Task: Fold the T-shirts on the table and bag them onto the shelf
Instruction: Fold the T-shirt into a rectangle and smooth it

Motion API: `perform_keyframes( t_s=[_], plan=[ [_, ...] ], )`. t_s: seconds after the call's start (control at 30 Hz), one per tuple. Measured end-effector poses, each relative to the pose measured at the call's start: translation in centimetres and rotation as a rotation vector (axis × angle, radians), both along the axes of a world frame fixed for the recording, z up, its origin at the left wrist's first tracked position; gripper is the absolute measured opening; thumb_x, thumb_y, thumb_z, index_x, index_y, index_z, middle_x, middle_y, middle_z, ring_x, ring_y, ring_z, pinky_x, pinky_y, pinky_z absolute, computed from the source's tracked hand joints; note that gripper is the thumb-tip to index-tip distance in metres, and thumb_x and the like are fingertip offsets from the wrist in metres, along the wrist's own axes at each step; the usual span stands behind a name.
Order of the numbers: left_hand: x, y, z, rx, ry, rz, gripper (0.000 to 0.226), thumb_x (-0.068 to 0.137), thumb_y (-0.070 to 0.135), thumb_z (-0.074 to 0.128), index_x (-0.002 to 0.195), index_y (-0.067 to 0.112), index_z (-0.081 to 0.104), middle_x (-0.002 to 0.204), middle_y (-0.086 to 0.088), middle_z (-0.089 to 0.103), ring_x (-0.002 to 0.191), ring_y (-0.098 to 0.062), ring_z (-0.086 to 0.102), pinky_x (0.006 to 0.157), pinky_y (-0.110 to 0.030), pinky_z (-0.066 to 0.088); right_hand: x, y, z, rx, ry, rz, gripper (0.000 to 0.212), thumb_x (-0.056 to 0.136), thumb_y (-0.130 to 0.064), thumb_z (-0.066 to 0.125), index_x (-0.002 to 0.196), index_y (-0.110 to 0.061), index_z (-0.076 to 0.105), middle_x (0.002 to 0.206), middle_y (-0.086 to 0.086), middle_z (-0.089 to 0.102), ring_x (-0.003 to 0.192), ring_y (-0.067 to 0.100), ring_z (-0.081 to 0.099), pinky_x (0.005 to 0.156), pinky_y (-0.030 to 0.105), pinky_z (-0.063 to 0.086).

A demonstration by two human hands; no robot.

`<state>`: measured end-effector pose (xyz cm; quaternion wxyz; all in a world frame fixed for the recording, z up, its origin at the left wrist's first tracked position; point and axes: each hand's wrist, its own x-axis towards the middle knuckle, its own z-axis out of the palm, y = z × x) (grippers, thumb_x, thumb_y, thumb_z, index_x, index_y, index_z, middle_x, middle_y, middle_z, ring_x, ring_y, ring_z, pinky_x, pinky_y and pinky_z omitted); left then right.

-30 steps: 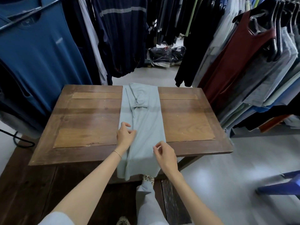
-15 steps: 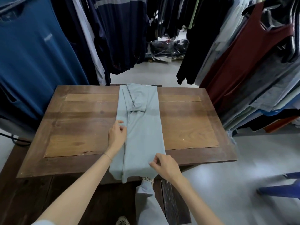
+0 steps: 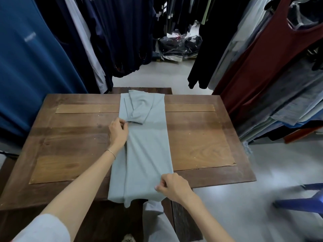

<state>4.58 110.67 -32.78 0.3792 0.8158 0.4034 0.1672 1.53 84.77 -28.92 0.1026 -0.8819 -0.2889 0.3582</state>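
Nearest to me, my right hand [image 3: 173, 186] sits at the table's front edge, fingers curled and pinching the near right corner of the T-shirt [image 3: 148, 147]. The shirt's hem spills just over that front edge, with a small tail of cloth hanging lowest near the middle.

The T-shirt is pale grey-green, already folded lengthwise into a long narrow strip that runs straight away from me down the middle of the wooden table [image 3: 201, 140]. Its surface lies mostly smooth, with one long crease running along the left third where a layer overlaps.

Further up, my left hand [image 3: 118, 132] rests on the strip's left edge, thumb and fingers pinching the cloth right where a folded-in sleeve ends. A thin bracelet [image 3: 111, 153] circles that wrist. Beyond the hand, the sleeve lies as an angled flap on top of the strip, and the shirt's far end reaches the table's back edge.

Past the table, hanging clothes crowd both sides: a blue garment [image 3: 31, 67] at left, a dark red top [image 3: 262, 67] at right, and plastic-wrapped bundles [image 3: 178, 47] on the floor at the back.
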Motion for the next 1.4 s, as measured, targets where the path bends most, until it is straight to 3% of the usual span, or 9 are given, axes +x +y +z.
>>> perform_keyframes(
  t_s=[0.17,0.37,0.57,0.7,0.83,1.0,1.1,1.23,1.4],
  plan=[
    [-1.1,-1.3,0.3,-0.039,-0.008,-0.045,0.034,0.093,0.032,0.056,0.117,0.008,0.049,0.085,-0.010,0.065,0.088,-0.030,0.059,0.066,-0.032,0.039,0.2,0.1,0.0,-0.008,-0.017,0.015,0.026,0.090,-0.037,0.055,0.074,-0.019,0.045,0.081,0.000,0.057,0.075,0.020,0.052,0.050,0.021,0.030],
    [-5.6,-5.4,-0.6,0.260,0.085,-0.191,0.054,0.095,0.023,0.052,0.144,0.011,0.032,0.117,-0.012,0.059,0.108,-0.033,0.051,0.090,-0.045,0.037,0.0,0.1,0.0,0.006,-0.033,0.013,0.025,0.090,-0.038,0.055,0.078,-0.017,0.049,0.082,0.000,0.058,0.074,0.020,0.052,0.049,0.021,0.029],
    [-8.8,-7.4,-0.4,0.413,0.061,-0.075,0.044,0.092,0.013,0.053,0.136,0.011,0.044,0.110,-0.010,0.054,0.095,-0.027,0.050,0.079,-0.039,0.038,-1.0,-0.4,-0.2,0.067,-0.090,-0.026,0.028,0.092,-0.041,0.053,0.081,-0.016,0.050,0.079,-0.002,0.056,0.073,0.020,0.051,0.050,0.023,0.029],
    [-12.2,-11.1,-2.2,0.686,-0.032,-0.545,0.038,0.088,0.011,0.058,0.127,0.011,0.057,0.130,-0.009,0.057,0.122,-0.026,0.047,0.099,-0.039,0.031,-2.2,-1.0,-0.8,0.139,-0.181,-0.086,0.032,0.094,-0.045,0.050,0.080,-0.016,0.047,0.075,-0.003,0.055,0.068,0.020,0.049,0.050,0.024,0.029],
    [-15.9,-12.5,-4.1,0.733,0.201,-0.721,0.052,0.104,0.037,0.013,0.146,0.018,0.037,0.153,-0.004,0.034,0.142,-0.024,0.030,0.111,-0.043,0.021,-3.3,-1.6,-1.5,0.210,-0.279,-0.122,0.032,0.095,-0.048,0.047,0.082,-0.019,0.047,0.076,-0.004,0.059,0.066,0.015,0.049,0.047,0.021,0.028],
    [-20.1,-11.0,-4.1,0.705,0.259,-0.604,0.051,0.101,0.029,0.023,0.149,0.015,0.029,0.156,-0.008,0.026,0.143,-0.026,0.025,0.113,-0.046,0.023,-5.1,-4.0,-2.8,0.269,-0.343,-0.159,0.029,0.097,-0.042,0.047,0.079,-0.020,0.045,0.069,-0.008,0.053,0.060,0.009,0.046,0.046,0.019,0.025],
    [-23.8,-10.6,-4.4,0.644,0.173,-0.583,0.058,0.089,0.010,0.029,0.147,0.010,0.031,0.153,-0.010,0.030,0.142,-0.024,0.027,0.116,-0.044,0.020,-7.0,-6.6,-5.0,0.325,-0.131,-0.312,0.026,0.092,-0.038,0.059,0.073,-0.022,0.052,0.064,-0.011,0.055,0.057,0.004,0.052,0.049,0.017,0.034],
    [-28.5,-10.8,-4.9,0.380,0.030,-0.399,0.040,0.098,0.025,0.037,0.129,0.010,0.057,0.135,-0.004,0.051,0.126,-0.017,0.047,0.112,-0.023,0.027,-8.3,-9.7,-7.8,0.475,0.120,-0.583,0.010,0.082,-0.023,0.075,0.081,-0.024,0.064,0.078,-0.008,0.068,0.076,0.003,0.064,0.068,0.018,0.047],
    [-27.5,-10.4,-4.6,-0.386,-0.083,0.067,0.037,0.085,0.027,0.068,0.120,0.018,0.058,0.120,0.001,0.061,0.115,-0.015,0.054,0.101,-0.034,0.041,-6.9,-8.3,-6.2,0.727,0.428,-1.004,0.031,0.081,-0.022,0.076,0.108,-0.016,0.063,0.105,-0.006,0.067,0.100,0.005,0.060,0.080,0.026,0.046]
  ],
)
